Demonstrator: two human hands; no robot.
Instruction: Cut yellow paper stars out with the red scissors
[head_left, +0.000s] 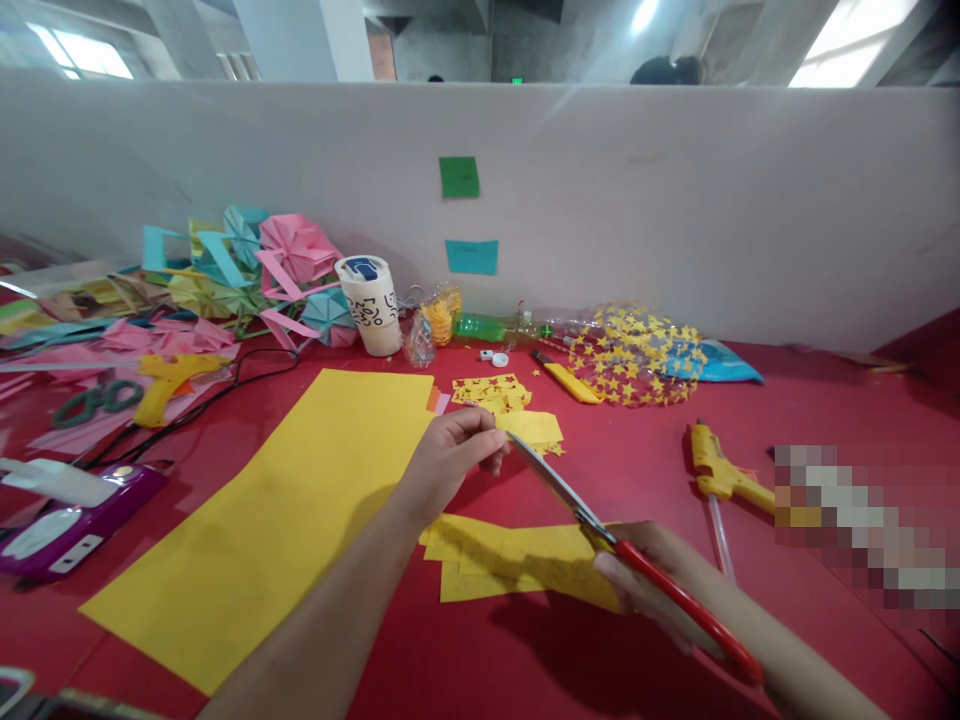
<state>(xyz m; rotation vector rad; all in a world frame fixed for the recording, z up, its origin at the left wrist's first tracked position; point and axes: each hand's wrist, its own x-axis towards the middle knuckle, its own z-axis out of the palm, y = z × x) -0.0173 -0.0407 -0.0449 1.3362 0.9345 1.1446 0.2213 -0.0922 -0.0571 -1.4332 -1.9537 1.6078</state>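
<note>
A pair of scissors [553, 484] with red handles is gripped in my right hand [651, 575], the blades pointing up and left. The blade tips reach the fingertips of my left hand [459, 448], whose thumb and fingers are pinched together. Whatever they pinch is too small to make out. Just beyond lie a yellow paper piece [541, 428] and yellow paper scraps with star-shaped holes [480, 388]. Overlapping yellow paper strips [480, 575] rest below both hands. Left of my left hand, a large yellow sheet [315, 490] lies on the red table.
A yellow glue gun [724, 470] lies right; another glue gun [161, 385] lies left with a cable. Behind are a white cup [371, 310], a yellow utility knife [570, 382], a star-covered plastic piece [637, 355] and folded paper shapes [296, 255]. A pale partition [675, 200] borders the table.
</note>
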